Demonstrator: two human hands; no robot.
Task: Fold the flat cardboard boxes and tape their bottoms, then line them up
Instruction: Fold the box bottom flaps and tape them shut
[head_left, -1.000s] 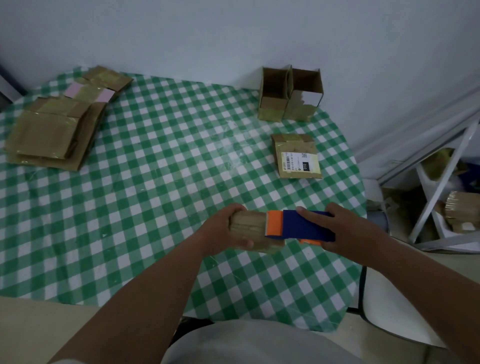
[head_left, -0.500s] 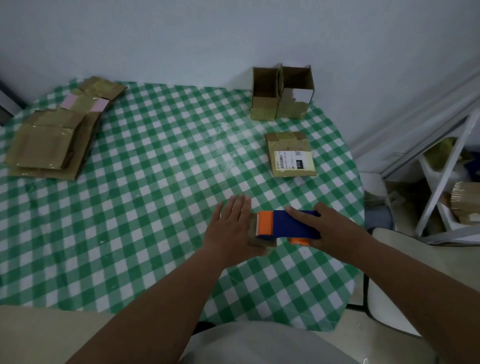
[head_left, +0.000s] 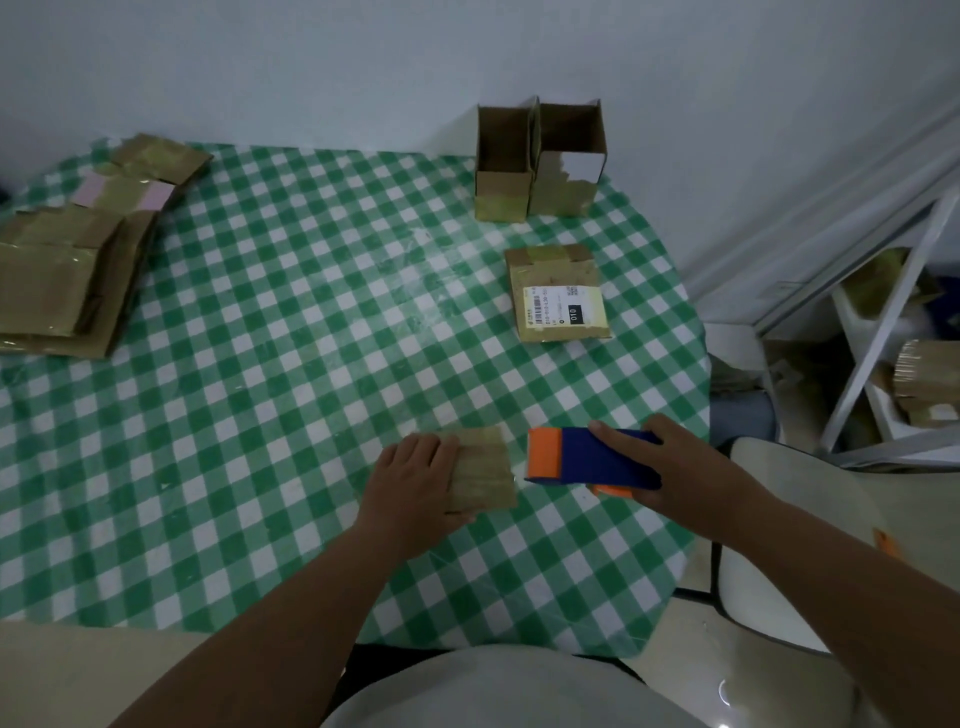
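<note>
I see my left hand (head_left: 415, 483) lying on the left part of a small cardboard box (head_left: 480, 467) that sits near the front edge of the green-and-white checked table (head_left: 260, 415); the fingers curl over the box's left edge and the thumb lies along its near side, so the hand holds the box down against the cloth. My right hand (head_left: 680, 473) grips the blue and orange tape dispenser (head_left: 587, 460), forefinger stretched along its top and the other fingers wrapped under the body. The dispenser's orange end points toward the box and stands just beside its right edge; I cannot tell whether the two touch. Farther back on the right side of the table, a flat box with a shipping label (head_left: 558, 296) lies well apart from my hands, its label facing up. Behind it, near the wall, two folded boxes (head_left: 540, 161) stand upright side by side, touching, with their open tops showing. On the far left of the table a stack of flat cardboard boxes (head_left: 67, 275) lies in an untidy pile, some pieces with pink patches. Off the table to the right I see a white rack (head_left: 883, 338) with more cardboard on it, and a pale chair seat (head_left: 769, 571) close to my right forearm.
</note>
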